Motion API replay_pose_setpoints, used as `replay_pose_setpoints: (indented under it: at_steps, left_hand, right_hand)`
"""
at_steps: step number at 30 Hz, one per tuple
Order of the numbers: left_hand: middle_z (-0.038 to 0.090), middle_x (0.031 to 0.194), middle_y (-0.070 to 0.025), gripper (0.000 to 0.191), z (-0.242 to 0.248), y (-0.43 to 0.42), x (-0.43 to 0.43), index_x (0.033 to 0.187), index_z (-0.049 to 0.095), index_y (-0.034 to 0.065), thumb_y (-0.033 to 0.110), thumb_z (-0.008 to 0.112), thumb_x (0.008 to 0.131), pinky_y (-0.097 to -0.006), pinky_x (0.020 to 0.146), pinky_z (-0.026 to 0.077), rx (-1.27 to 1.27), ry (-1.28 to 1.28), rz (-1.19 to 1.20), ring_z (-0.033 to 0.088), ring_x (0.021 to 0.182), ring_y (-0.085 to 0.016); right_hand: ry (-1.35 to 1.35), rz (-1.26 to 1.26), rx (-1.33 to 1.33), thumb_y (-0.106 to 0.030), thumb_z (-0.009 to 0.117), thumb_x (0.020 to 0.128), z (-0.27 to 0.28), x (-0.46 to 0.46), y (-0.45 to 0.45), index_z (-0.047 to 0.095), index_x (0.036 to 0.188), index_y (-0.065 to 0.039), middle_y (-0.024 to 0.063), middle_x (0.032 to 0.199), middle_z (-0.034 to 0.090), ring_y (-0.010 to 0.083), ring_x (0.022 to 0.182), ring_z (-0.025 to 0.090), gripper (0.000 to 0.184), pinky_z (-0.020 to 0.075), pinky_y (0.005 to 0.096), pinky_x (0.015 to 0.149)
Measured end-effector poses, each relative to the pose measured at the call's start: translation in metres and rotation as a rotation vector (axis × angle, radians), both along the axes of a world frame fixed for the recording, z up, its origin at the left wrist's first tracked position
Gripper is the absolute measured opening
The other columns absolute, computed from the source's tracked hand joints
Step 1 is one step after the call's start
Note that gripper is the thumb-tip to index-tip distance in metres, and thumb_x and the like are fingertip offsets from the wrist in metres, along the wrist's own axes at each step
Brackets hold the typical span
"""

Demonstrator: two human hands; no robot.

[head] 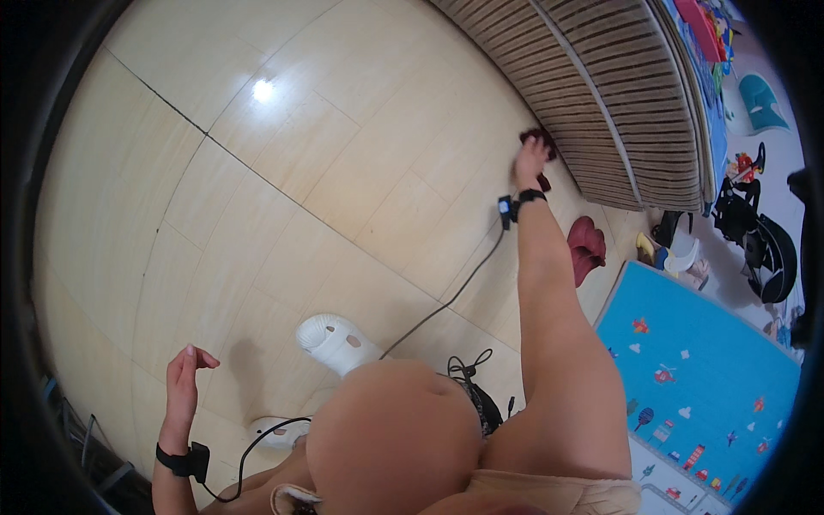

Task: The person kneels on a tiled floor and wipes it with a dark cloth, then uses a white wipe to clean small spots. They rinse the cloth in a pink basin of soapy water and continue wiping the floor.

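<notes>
My right hand (531,162) reaches far forward, down to the foot of a brown striped upholstered piece (599,90). Its blurred fingers lie over a dark red item (539,136), probably footwear; whether they grip it is hard to see. Just behind that wrist, a pair of dark red shoes (586,250) sits on the tiled floor. My left hand (185,380) hangs at the lower left, away from any object, its fingers loosely bent and apart. Black bands with small cabled devices circle both wrists.
White clogs (338,343) are on my feet. A cable (444,308) runs from the right wrist to my waist. A blue printed play mat (695,347) lies at right, with several shoes (673,254) and a black wheeled item (756,238) beyond. Dark metal frames (93,444) stand lower left.
</notes>
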State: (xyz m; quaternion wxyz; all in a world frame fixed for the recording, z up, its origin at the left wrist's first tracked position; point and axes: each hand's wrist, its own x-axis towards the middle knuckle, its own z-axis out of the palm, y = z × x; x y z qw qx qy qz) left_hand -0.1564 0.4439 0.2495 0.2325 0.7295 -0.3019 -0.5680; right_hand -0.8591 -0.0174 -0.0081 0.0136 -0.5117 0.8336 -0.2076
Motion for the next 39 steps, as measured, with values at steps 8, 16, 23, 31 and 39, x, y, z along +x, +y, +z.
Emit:
replay_pose_setpoints:
  at_steps: [8, 16, 23, 31, 39]
  left_hand:
    - [0.07, 0.085, -0.0083, 0.056, 0.008, 0.016, 0.002, 0.086, 0.067, -0.0002, 0.038, 0.036, 0.113, -0.0337, 0.088, 0.05, -0.023, -0.018, 0.035, 0.065, 0.086, -0.017]
    - [0.07, 0.086, -0.0084, 0.055, 0.031, 0.01, 0.007, 0.087, 0.067, -0.0009, 0.035, 0.036, 0.113, -0.0333, 0.089, 0.049, -0.128, -0.043, 0.044, 0.064, 0.087, -0.017]
    - [0.07, 0.087, -0.0088, 0.053, 0.046, 0.007, 0.009, 0.088, 0.067, -0.0019, 0.033, 0.037, 0.113, -0.0337, 0.09, 0.048, -0.19, -0.06, -0.051, 0.064, 0.089, -0.018]
    - [0.07, 0.089, -0.009, 0.053, 0.035, 0.031, 0.028, 0.089, 0.067, -0.0013, 0.035, 0.037, 0.113, -0.0341, 0.091, 0.049, -0.219, -0.025, -0.008, 0.064, 0.09, -0.018]
    - [0.07, 0.088, -0.0089, 0.054, 0.022, 0.037, 0.035, 0.089, 0.066, -0.0009, 0.036, 0.036, 0.113, -0.0342, 0.091, 0.049, -0.198, 0.009, -0.012, 0.065, 0.09, -0.019]
  right_hand:
    - [-0.343, 0.799, -0.188, -0.031, 0.072, 0.092, 0.033, 0.333, -0.006, 0.065, 0.135, -0.014, 0.0231, 0.153, 0.05, 0.039, 0.146, 0.042, 0.047, 0.0314, 0.0504, 0.119]
    - [-0.605, 1.459, 0.039, -0.01, 0.077, 0.08, 0.067, 0.513, 0.226, 0.066, 0.12, -0.012, 0.0139, 0.153, 0.051, 0.037, 0.143, 0.044, 0.042, 0.0315, 0.0541, 0.116]
    - [-1.0, 1.181, 0.135, -0.004, 0.07, 0.09, 0.064, 0.497, 0.264, 0.069, 0.119, -0.007, 0.0087, 0.129, 0.069, 0.0282, 0.118, 0.059, 0.029, 0.044, 0.0387, 0.103]
    - [-0.773, 0.537, -0.027, -0.004, 0.057, 0.1, 0.135, 0.21, 0.197, 0.063, 0.13, -0.001, 0.0078, 0.123, 0.067, 0.0157, 0.108, 0.064, 0.031, 0.0515, 0.0288, 0.093]
    - [-0.196, 0.274, 0.056, -0.038, 0.052, 0.105, 0.045, 0.138, 0.13, 0.043, 0.148, 0.01, 0.0311, 0.159, 0.032, 0.0449, 0.149, 0.028, 0.065, 0.0217, 0.049, 0.123]
